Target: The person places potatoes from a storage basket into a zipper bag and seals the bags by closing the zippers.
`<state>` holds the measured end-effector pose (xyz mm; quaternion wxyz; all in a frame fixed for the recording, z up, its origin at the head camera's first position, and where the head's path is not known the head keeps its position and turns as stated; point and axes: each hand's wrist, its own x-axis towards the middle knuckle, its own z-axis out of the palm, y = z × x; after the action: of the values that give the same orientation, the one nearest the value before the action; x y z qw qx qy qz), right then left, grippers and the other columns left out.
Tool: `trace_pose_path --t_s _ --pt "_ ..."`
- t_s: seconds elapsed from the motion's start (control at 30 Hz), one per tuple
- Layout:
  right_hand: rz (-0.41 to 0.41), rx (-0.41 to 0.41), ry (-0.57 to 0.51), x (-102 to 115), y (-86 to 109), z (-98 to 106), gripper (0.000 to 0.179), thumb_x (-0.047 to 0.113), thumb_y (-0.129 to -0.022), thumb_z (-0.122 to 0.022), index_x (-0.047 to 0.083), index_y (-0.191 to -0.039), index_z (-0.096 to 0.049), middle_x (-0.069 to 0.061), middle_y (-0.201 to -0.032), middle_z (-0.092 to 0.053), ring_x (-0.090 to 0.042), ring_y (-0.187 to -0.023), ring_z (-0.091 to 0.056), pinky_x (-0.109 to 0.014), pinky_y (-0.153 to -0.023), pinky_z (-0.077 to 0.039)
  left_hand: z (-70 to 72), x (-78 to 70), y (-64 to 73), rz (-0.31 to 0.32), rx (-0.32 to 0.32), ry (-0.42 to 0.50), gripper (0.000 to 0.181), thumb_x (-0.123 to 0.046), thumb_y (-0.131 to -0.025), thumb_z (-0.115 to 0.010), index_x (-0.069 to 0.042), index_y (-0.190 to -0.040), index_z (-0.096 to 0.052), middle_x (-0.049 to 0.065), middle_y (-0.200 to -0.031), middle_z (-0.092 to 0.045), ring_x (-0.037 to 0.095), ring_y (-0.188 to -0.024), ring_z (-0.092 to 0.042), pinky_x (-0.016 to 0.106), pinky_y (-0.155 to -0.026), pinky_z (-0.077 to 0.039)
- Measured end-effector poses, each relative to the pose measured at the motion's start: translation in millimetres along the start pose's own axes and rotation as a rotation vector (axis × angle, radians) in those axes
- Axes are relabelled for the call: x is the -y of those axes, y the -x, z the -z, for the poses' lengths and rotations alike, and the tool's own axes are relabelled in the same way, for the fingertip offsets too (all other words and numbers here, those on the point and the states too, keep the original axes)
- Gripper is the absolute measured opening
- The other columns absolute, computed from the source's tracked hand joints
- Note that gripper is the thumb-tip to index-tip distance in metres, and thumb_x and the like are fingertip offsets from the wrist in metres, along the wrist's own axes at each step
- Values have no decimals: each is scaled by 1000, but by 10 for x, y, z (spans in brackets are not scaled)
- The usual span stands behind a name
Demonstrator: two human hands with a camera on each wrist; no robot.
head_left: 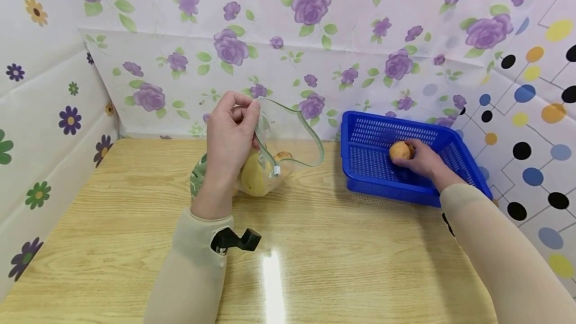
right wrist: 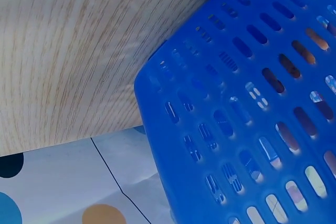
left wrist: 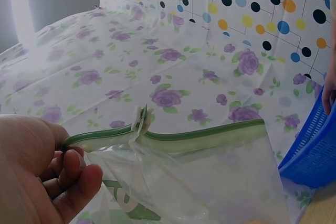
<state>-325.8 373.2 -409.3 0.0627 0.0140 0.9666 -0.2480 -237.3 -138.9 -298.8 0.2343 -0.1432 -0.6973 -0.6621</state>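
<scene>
My left hand pinches the green zip edge of a clear zip bag, near one end of its mouth. The bag stands on the table with its mouth gaping to the right, and a white slider sits on the zip. Inside it shows a large yellow fruit, with a smaller brownish piece beside it. Over at the right, my right hand grips a round tan-orange fruit inside a blue basket. The basket wall hides most of that hand in the right wrist view.
The wooden table bears both the bag and the basket. Behind it hangs a flowered cloth, and a dotted cloth borders the right side close to the basket. The basket has raised, slotted walls.
</scene>
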Motion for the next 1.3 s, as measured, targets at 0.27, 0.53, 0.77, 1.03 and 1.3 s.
trace_pose_path --t_s 0.27,0.53,0.77,1.03,1.3 --pt "61 -3 -56 73 39 -40 84 41 -108 -74 -11 -159 -32 -41 -153 -42 -53 -127 -54 -66 -103 -51 -4 -11 5 5 -2 -2 17 -24 -112 -68 -8 -110 -67 7 -66 -61 23 -42 -55 32 -44 -54" --pt "79 -3 -53 72 22 -69 75 35 -106 -77 -7 -152 -36 -40 -150 -43 -51 -123 -55 -65 -102 -51 -1 -17 5 -6 1 -4 16 -24 -112 -67 -8 -109 -67 8 -65 -61 30 -43 -56 36 -44 -55" --pt "72 21 -66 39 -20 -79 77 25 -102 -81 -8 -154 -36 -39 -148 -44 -51 -122 -55 -64 -101 -51 6 4 7 -18 -1 -30 17 -25 -113 -67 -9 -110 -68 8 -65 -62 43 -48 -58 40 -44 -56" --pt "99 13 -48 28 2 -52 73 23 -101 -81 -10 -152 -40 -39 -143 -47 -50 -120 -55 -64 -98 -52 1 8 5 -13 3 -27 18 -27 -113 -67 -9 -110 -68 9 -67 -63 42 -48 -58 40 -44 -56" --pt "92 -22 -36 10 26 2 77 28 -102 -81 -7 -156 -39 -41 -148 -44 -52 -122 -56 -65 -97 -53 6 4 11 -17 4 -28 18 -26 -113 -67 -8 -111 -68 9 -65 -62 43 -48 -58 40 -44 -56"
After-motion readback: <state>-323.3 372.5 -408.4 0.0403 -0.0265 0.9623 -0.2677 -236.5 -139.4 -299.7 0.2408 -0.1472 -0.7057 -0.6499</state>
